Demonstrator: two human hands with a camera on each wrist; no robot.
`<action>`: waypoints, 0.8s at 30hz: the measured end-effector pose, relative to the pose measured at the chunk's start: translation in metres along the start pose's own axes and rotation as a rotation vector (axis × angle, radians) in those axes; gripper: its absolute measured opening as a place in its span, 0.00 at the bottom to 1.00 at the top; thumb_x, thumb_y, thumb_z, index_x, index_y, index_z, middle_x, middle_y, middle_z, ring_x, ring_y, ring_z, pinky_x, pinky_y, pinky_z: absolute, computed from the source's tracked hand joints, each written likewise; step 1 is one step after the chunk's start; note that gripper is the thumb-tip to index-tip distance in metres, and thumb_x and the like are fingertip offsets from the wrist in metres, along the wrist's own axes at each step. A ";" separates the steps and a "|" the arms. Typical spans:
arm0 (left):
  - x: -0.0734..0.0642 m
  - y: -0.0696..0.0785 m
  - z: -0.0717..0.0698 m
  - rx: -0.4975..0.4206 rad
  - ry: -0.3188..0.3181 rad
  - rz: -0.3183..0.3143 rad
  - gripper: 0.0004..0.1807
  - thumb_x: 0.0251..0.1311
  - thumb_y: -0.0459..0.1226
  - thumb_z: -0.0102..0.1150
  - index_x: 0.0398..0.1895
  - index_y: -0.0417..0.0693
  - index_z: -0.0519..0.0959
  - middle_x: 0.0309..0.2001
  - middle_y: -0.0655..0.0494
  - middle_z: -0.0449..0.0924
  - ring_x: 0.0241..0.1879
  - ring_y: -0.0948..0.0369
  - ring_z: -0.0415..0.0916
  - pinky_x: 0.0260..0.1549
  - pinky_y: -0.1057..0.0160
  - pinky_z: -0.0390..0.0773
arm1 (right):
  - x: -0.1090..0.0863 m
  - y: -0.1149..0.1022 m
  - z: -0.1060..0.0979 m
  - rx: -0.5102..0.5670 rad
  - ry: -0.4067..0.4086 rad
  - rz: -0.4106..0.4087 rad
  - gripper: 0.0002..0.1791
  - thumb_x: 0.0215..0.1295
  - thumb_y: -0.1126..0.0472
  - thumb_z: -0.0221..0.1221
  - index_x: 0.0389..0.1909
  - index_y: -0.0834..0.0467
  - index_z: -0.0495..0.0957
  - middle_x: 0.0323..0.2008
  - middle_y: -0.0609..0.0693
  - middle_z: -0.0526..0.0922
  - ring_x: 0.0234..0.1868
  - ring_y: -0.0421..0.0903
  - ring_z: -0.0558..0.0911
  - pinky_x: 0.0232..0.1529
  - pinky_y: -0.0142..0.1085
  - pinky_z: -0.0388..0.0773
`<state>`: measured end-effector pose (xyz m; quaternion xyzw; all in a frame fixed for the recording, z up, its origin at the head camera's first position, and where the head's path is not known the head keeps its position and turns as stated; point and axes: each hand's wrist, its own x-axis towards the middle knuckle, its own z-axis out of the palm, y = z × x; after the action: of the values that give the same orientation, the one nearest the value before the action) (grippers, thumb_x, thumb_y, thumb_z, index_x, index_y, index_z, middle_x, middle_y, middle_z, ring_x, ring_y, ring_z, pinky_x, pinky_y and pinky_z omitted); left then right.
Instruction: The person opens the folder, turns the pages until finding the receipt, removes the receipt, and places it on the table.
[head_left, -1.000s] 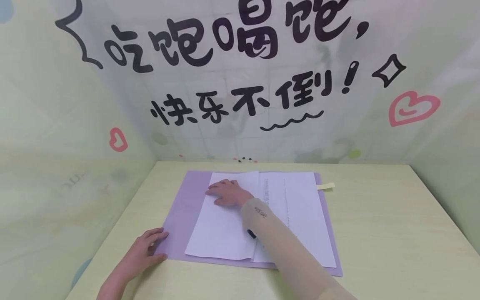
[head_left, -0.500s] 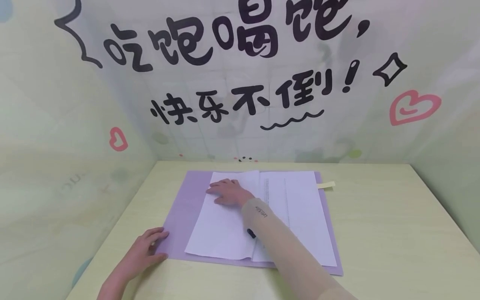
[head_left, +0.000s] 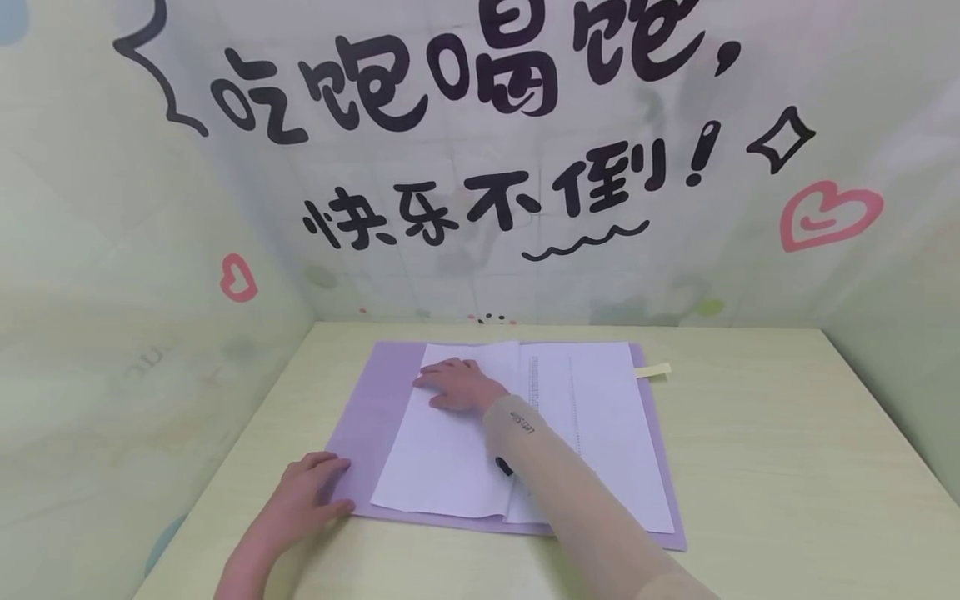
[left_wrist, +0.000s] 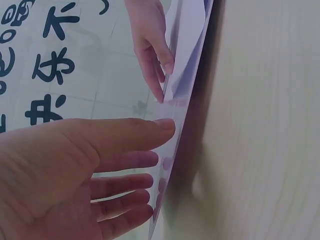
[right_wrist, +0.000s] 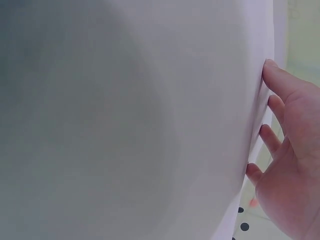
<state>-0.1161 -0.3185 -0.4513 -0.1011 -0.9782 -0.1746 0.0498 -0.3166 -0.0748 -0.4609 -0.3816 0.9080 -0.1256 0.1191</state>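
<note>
An open purple folder (head_left: 375,417) lies on the table with white sheets spread inside it. My right hand (head_left: 457,386) rests on the blank left-hand page (head_left: 435,467), fingers spread near its upper left edge. In the right wrist view, the fingertips of this hand (right_wrist: 295,140) touch the white paper (right_wrist: 200,100). Printed columns of small marks show on the right-hand page (head_left: 615,417), partly covered by my forearm. My left hand (head_left: 303,500) is at the folder's lower left corner. In the left wrist view, its thumb and extended fingers (left_wrist: 125,185) lie against the cover.
A pale yellow tab (head_left: 652,372) sticks out from the folder's right side. Light wooden table (head_left: 780,458) surrounds the folder. Printed sheeting (head_left: 450,283) with large black characters and pink hearts rises behind and on both sides.
My left hand has shifted a little to the right, so its fingertips reach further over the purple cover. The right hand and the pages stay nearly still.
</note>
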 end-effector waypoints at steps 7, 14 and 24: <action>0.008 0.025 0.004 -0.020 -0.002 0.049 0.28 0.46 0.39 0.75 0.53 0.43 0.81 0.54 0.45 0.80 0.54 0.45 0.75 0.57 0.41 0.76 | -0.001 0.001 -0.002 0.007 0.003 0.006 0.28 0.74 0.50 0.53 0.73 0.38 0.63 0.77 0.39 0.59 0.78 0.47 0.55 0.79 0.51 0.53; 0.012 0.036 0.020 -0.046 0.023 0.190 0.28 0.42 0.35 0.76 0.52 0.49 0.82 0.55 0.51 0.81 0.54 0.51 0.75 0.56 0.47 0.77 | -0.003 -0.003 -0.005 0.002 0.009 0.009 0.28 0.73 0.50 0.53 0.72 0.39 0.64 0.76 0.41 0.60 0.78 0.47 0.56 0.78 0.53 0.53; 0.011 0.036 0.027 -0.062 -0.063 0.275 0.24 0.46 0.31 0.72 0.51 0.49 0.83 0.54 0.51 0.82 0.54 0.47 0.80 0.56 0.45 0.79 | -0.001 -0.005 -0.002 -0.024 0.031 0.010 0.25 0.72 0.51 0.55 0.69 0.40 0.68 0.75 0.41 0.63 0.77 0.44 0.60 0.77 0.53 0.57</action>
<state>-0.1210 -0.2736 -0.4628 -0.2412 -0.9503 -0.1930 0.0395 -0.3133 -0.0769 -0.4576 -0.3765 0.9131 -0.1197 0.1011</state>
